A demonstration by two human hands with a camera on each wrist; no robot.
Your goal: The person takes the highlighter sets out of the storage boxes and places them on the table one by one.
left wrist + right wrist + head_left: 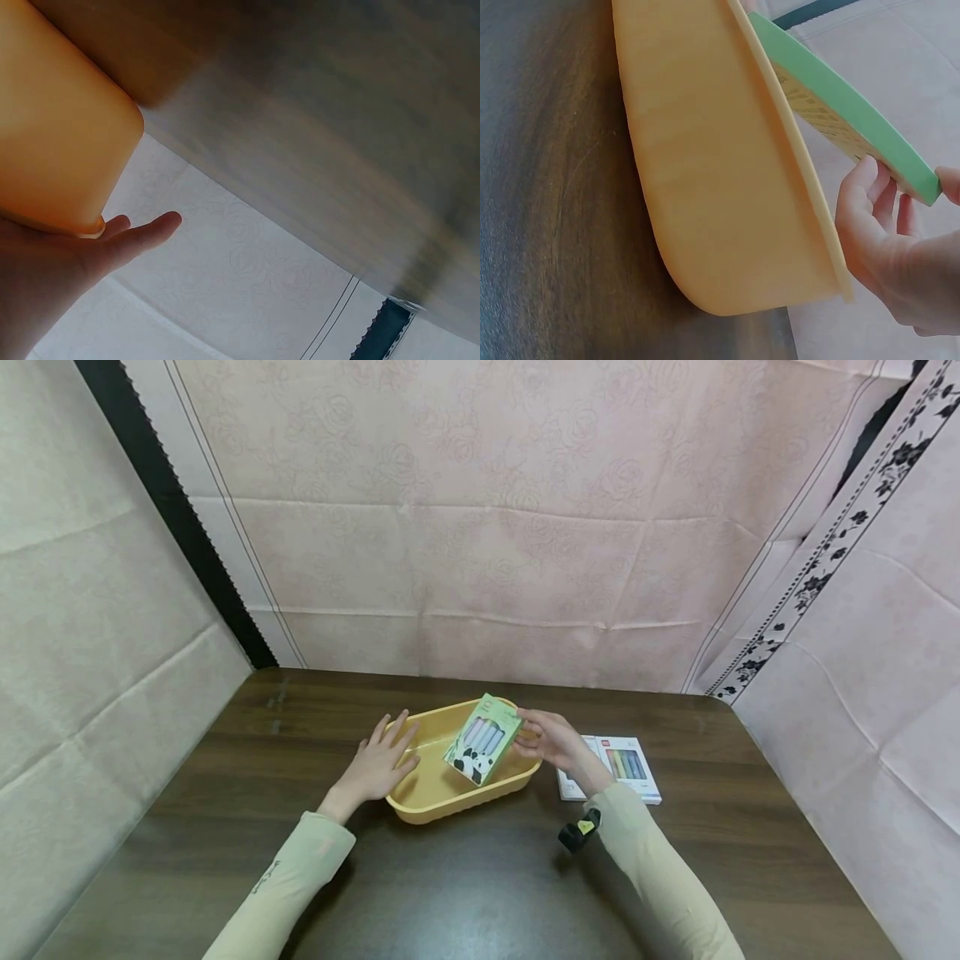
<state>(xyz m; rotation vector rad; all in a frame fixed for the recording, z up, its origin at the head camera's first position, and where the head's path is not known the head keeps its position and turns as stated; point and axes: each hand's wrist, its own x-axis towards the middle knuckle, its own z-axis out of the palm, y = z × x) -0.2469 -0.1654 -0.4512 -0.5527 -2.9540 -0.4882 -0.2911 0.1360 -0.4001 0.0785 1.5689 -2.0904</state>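
Tilted over the yellow tray (431,752) is a green box of markers (483,739) with a panda picture on its front. My right hand (551,741) pinches its right edge between thumb and fingers; the right wrist view shows the fingertips (866,172) under the box, just beyond the tray's rim. My left hand (378,764) lies at the tray's left rim with its fingers spread and straight. In the left wrist view, that hand (67,262) is right against the rim of the tray.
Right of the tray, partly behind my right wrist, white boxes (626,764) with coloured sticks pictured on them lie flat on the dark wooden table (465,893). Pale cloth walls (480,568) stand behind and at both sides. A black device (579,833) is strapped at my right wrist.
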